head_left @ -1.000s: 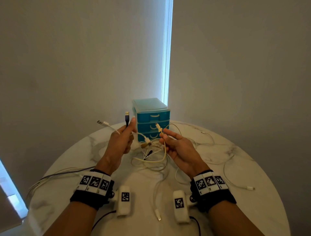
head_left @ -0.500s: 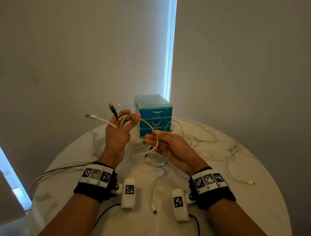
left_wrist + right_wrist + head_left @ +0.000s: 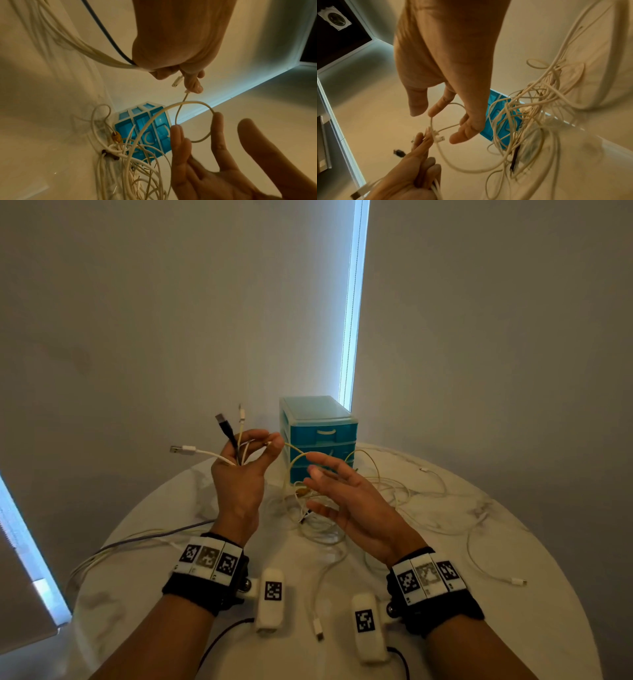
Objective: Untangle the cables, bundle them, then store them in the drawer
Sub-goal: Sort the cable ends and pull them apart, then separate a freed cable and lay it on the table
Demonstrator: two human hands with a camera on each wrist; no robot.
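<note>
My left hand is raised over the table and grips several cable ends: a black USB plug, a thin white plug and a white USB plug. Its thumb and forefinger also pinch the end of a cream cable. That cable's loop curves past the spread fingers of my right hand, which holds nothing. The tangle of cream and white cables lies on the table under both hands. Behind it stands the blue drawer unit with all three drawers closed.
The round white marble table stands against a grey wall. Grey and white cables trail off its left edge. A loose white cable with a plug lies at the right, and another plug lies near the front between my wrists.
My left hand has risen with its plugs and taken the cream cable's end from my right hand. The right hand has let go and spread its fingers.
</note>
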